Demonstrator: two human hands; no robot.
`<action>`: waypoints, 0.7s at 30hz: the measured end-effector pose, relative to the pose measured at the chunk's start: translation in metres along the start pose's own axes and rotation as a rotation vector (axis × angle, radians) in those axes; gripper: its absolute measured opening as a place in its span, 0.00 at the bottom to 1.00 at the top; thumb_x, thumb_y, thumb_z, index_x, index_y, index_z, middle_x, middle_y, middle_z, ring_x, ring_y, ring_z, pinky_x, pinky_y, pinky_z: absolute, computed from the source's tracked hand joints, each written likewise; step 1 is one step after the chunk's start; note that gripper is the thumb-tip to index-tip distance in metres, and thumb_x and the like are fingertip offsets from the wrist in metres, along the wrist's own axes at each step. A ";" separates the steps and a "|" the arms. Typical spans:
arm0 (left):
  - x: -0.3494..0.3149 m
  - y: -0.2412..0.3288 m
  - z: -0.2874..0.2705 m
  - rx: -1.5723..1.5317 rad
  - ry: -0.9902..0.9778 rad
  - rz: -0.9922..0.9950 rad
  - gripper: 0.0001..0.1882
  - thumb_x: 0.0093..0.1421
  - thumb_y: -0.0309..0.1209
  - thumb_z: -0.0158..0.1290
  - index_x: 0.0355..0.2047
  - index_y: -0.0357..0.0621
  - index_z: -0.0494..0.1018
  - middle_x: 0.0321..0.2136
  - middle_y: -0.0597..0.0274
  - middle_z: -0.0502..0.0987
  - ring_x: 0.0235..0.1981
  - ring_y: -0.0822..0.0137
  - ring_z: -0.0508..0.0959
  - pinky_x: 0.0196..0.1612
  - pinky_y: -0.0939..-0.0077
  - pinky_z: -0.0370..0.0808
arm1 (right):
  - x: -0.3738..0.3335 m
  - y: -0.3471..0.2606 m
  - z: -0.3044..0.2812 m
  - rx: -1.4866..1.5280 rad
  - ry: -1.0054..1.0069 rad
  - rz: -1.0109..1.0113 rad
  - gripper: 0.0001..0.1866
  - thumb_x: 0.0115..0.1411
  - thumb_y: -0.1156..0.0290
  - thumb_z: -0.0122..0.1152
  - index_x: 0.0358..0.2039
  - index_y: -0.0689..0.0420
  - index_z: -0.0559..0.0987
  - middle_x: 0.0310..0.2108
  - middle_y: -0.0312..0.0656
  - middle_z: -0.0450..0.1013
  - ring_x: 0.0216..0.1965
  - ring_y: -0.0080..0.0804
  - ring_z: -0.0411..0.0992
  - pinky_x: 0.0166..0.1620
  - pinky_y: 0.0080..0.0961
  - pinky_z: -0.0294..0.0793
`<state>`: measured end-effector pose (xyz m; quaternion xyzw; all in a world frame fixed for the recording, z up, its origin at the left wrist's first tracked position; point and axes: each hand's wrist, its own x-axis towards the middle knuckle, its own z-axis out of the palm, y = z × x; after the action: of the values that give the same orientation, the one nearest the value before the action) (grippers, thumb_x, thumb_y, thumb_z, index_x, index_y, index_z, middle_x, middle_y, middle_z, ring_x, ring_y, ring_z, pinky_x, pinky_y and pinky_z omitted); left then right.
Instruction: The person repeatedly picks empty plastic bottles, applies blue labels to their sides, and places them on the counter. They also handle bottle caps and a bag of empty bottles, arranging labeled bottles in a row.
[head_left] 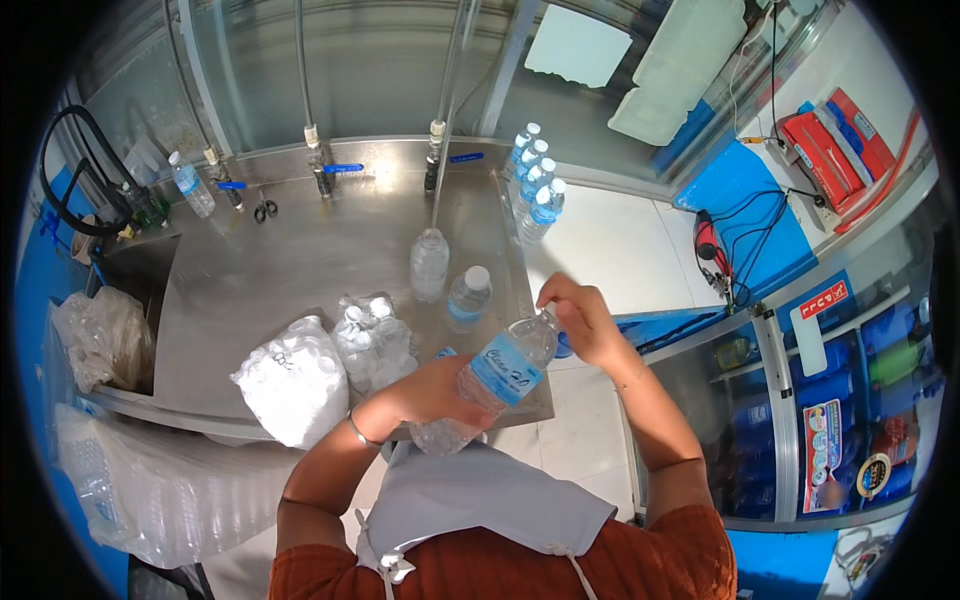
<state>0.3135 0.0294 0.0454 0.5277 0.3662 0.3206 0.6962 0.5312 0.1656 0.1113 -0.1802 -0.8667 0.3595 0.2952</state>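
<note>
A clear plastic water bottle [505, 365] with a blue label is held tilted in front of my body, its top toward the upper right. My left hand [435, 390] wraps round its lower side. At the bottle's top, my right hand [582, 318] is closed with the fingers pinched at the neck; whether a cap is in them is hidden. Just beyond, a capped bottle [468, 300] stands on the steel counter. An unlabelled clear bottle [430, 267] stands under a thin filling pipe. Left of my left hand sits a bag of white caps [292, 382], beside clear bagged plastic pieces [372, 345].
Several capped bottles [540, 210] line the white ledge at right. Taps with blue levers [343, 168], scissors [265, 209] and another bottle [192, 185] are along the counter's back. A sink [140, 260] lies left, wrapped bottles [170, 480] below, a glass-door cooler [780, 420] right.
</note>
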 end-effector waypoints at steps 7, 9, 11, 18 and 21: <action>0.030 0.011 0.027 -0.294 -0.159 -0.027 0.36 0.42 0.40 0.70 0.49 0.35 0.71 0.34 0.52 0.79 0.33 0.58 0.82 0.39 0.68 0.78 | -0.025 0.029 -0.027 0.052 0.058 -0.082 0.16 0.68 0.65 0.45 0.28 0.62 0.72 0.18 0.47 0.65 0.20 0.42 0.64 0.27 0.31 0.64; 0.041 0.013 0.034 0.177 0.075 -0.026 0.38 0.42 0.40 0.68 0.51 0.34 0.69 0.35 0.47 0.79 0.35 0.52 0.82 0.41 0.65 0.78 | -0.032 0.044 -0.031 -0.016 -0.004 0.044 0.16 0.68 0.66 0.44 0.28 0.62 0.71 0.17 0.47 0.64 0.20 0.42 0.62 0.27 0.30 0.64; 0.049 0.013 0.044 0.748 0.395 -0.094 0.39 0.41 0.40 0.67 0.52 0.33 0.68 0.35 0.42 0.79 0.37 0.46 0.82 0.43 0.62 0.78 | -0.037 0.062 -0.030 -0.057 -0.053 0.150 0.16 0.68 0.66 0.43 0.28 0.62 0.71 0.17 0.48 0.63 0.20 0.41 0.61 0.27 0.30 0.64; 0.075 0.003 0.060 0.709 0.542 -0.030 0.42 0.43 0.41 0.65 0.56 0.33 0.64 0.34 0.38 0.79 0.38 0.41 0.80 0.44 0.57 0.76 | -0.035 0.089 -0.031 0.043 0.039 0.106 0.16 0.69 0.63 0.44 0.29 0.61 0.70 0.18 0.50 0.63 0.20 0.41 0.59 0.28 0.30 0.64; 0.088 -0.004 0.061 0.618 0.585 0.057 0.45 0.44 0.40 0.65 0.59 0.32 0.60 0.34 0.39 0.78 0.38 0.40 0.79 0.43 0.56 0.76 | -0.028 0.078 -0.040 -0.073 0.053 0.114 0.15 0.68 0.62 0.47 0.29 0.59 0.72 0.18 0.50 0.65 0.19 0.45 0.63 0.26 0.31 0.65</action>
<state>0.4115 0.0711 0.0373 0.6082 0.6125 0.3511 0.3628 0.5857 0.2242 0.0663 -0.2496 -0.8594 0.3389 0.2902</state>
